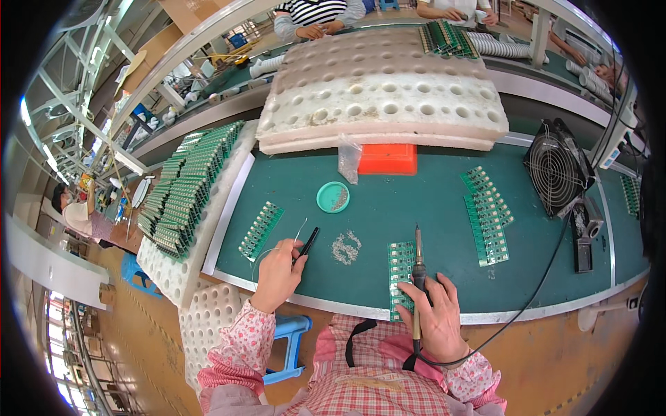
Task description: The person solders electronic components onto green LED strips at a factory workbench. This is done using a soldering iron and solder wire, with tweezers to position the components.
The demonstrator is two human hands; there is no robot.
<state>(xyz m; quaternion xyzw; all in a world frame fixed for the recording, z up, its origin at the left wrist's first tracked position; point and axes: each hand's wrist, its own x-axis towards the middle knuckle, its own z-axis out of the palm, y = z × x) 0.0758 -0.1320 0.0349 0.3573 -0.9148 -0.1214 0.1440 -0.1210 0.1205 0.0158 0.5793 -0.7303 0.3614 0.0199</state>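
My left hand (277, 272) is closed around black tweezers (312, 240), and a thin strand of wire (303, 225), which looks like solder, also comes out of its grip. In my right hand (438, 315) lies a soldering iron (418, 272) with its tip pointing away from me. Beneath that hand, a green circuit board (400, 262) rests at the near edge of the mat, with fingers touching it. Left of the board is a loose pile of tiny parts (345, 247). A round green dish (322, 202) farther back holds more of them.
Circuit boards lie at left (261, 230) and right (488, 232) on the green mat (333, 284). Board stacks (191, 191) stand on foam at far left. A foam block (381, 97), red box (388, 159), fan (557, 166) and iron holder (581, 243) surround the space. The iron's cord (527, 305) trails right.
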